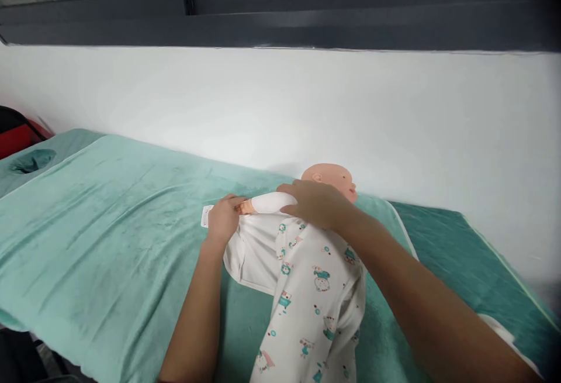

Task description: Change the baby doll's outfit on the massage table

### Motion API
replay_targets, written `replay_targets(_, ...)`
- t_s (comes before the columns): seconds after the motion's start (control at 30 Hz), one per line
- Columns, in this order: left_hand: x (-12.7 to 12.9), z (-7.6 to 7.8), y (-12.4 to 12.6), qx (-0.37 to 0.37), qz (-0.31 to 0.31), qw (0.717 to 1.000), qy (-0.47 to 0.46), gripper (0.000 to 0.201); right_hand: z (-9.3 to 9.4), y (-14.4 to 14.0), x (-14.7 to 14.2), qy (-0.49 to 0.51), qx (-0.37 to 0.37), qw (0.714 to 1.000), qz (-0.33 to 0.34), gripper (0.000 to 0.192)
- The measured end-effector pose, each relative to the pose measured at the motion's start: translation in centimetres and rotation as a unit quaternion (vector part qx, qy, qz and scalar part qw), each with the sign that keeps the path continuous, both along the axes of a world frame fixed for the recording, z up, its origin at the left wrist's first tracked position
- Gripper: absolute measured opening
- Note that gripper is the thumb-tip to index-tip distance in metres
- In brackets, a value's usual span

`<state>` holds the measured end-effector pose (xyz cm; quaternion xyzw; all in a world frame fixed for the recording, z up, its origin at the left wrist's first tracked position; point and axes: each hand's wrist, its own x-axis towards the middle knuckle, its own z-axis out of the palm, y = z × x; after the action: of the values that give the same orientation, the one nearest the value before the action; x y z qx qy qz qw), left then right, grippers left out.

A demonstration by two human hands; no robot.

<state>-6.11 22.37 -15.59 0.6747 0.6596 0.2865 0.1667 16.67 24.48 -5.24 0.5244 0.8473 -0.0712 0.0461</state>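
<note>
The doll lies on the green blanket spread over the bed, its head close to the white wall and its face turned toward the right. From where I stand, the left hand is bent over the doll's little hand at the end of the white sleeve; the fingers curl there, but I cannot tell whether they pinch the small hand or only the cloth around it. The right hand straddles the upper end of the sleeve, fingers over the top and thumb below, with the arm between them. The printed garment runs down toward the person, and a plain white flap lies opened out on the blanket beside it. I'd judge the cloth soft, light and limp, quick to bunch, best taken by its edges or cuff. The doll itself looks smooth and rather firm, likely not heavy; I'd steady it at the upper arm or shoulder, and go gently on the thin wrist and fingers, which may catch in the sleeve.
</note>
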Motion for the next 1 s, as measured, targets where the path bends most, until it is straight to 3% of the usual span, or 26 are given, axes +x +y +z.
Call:
replay_targets(0.2, -0.8, 0.5, -0.2, -0.031, -0.071, 0.997, 0.01, 0.042, -0.2, -0.3, 1.0, 0.073, -0.002, 0.997, -0.011, 0.024)
replay_targets(0.37, -1.7, 0.9, -0.8, -0.065, -0.052, 0.989, 0.12, 0.032, -1.7, 0.5, -0.6, 0.06, -0.02, 0.998, -0.01, 0.032)
replay_targets(0.5, -1.0, 1.0, -0.9, -0.106, -0.069, 0.973, 0.195, 0.027, -3.1, 1.1, -2.5, 0.045, -0.024, 0.999, 0.017, 0.027)
replay_targets(0.6, 0.8, 0.5, -0.5, -0.075, -0.082, 0.972, 0.205, 0.028, -3.8, 1.2, -3.9, 0.031, -0.022, 0.999, 0.036, 0.025)
replay_targets(0.7, 2.6, -0.2, 0.0, -0.005, -0.096, 0.974, 0.206, 0.041, -4.1, 0.8, -4.2, 0.041, -0.019, 0.998, 0.033, 0.027)
replay_targets(0.87, 4.0, -0.8, 0.4, 0.052, -0.103, 0.973, 0.201, 0.051, -5.1, -2.1, 0.4, 0.235, 0.053, 0.971, -0.008, 0.033)
replay_targets(1.0, 3.7, -0.9, 0.5, 0.061, -0.085, 0.975, 0.198, 0.041, -9.1, -5.6, 6.0, 0.371, 0.167, 0.904, -0.131, 0.037)
